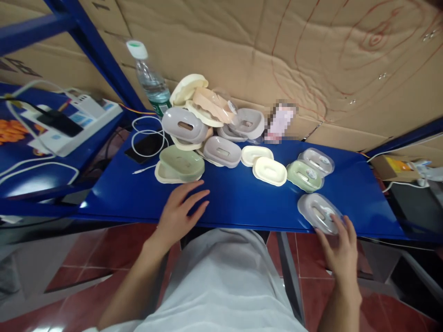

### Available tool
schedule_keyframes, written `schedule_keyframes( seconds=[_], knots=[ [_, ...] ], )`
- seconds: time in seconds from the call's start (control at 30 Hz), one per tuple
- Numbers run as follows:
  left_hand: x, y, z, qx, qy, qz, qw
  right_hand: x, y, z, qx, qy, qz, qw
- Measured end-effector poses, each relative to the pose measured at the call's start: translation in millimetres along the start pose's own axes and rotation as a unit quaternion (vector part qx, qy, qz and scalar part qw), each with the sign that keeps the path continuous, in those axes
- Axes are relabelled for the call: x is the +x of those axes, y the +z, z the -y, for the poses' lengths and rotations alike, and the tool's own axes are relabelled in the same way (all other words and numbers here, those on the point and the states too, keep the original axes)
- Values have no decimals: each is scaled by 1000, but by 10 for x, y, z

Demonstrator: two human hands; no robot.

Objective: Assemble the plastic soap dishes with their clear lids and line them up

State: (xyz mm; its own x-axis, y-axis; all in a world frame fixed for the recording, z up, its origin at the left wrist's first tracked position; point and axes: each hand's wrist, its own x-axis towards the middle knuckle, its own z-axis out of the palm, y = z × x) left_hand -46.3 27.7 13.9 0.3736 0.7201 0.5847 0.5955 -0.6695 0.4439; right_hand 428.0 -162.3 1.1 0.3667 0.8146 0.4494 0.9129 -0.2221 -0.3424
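My right hand [342, 242] has its fingers and thumb around the near end of a grey soap dish [316, 210] with a clear cover, at the table's front right. My left hand [182, 207] is open over the front edge, fingers spread, holding nothing. Just beyond it a green soap dish tray [183, 162] rests on a cream base [164, 174]. Behind the right hand lie a green covered soap dish [305, 176] and another grey covered one [316, 161]. Two cream soap dish parts [270, 171] overlap at the middle.
A heap of grey, cream and peach soap dish parts [185, 124] fills the back left of the blue table [238, 203]. Near it stand a water bottle [152, 83] and a white cable [147, 138] over a dark phone-like slab. Cardboard [214, 41] walls the back.
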Motion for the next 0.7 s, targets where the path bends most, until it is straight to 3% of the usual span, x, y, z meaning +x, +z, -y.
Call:
schedule_keyframes(
  seconds=[0.17,0.33,0.43,0.5,0.53,0.6,0.67,0.7],
  knots=[
    [20,-185,383,106,-50,-42,992,203,25,-417,-55,60,-56,995],
    [-8,-132,592,136,-60,-36,988,512,227,-347,-108,72,-67,989],
    [-12,-102,600,141,-58,-23,988,755,280,36,-54,11,-74,996],
    [-5,-99,602,142,-54,-17,988,997,296,440,82,-41,-11,996],
    [1,-103,605,144,-51,-16,988,1150,311,670,175,-46,46,982],
    [9,-114,613,150,-38,-16,988,1509,378,1134,336,-31,176,925],
    [9,-130,615,153,-21,-17,988,1880,508,1529,422,-8,208,882],
    [5,-139,613,154,-15,-19,988,2035,593,1679,439,-5,205,875]
  ],
)
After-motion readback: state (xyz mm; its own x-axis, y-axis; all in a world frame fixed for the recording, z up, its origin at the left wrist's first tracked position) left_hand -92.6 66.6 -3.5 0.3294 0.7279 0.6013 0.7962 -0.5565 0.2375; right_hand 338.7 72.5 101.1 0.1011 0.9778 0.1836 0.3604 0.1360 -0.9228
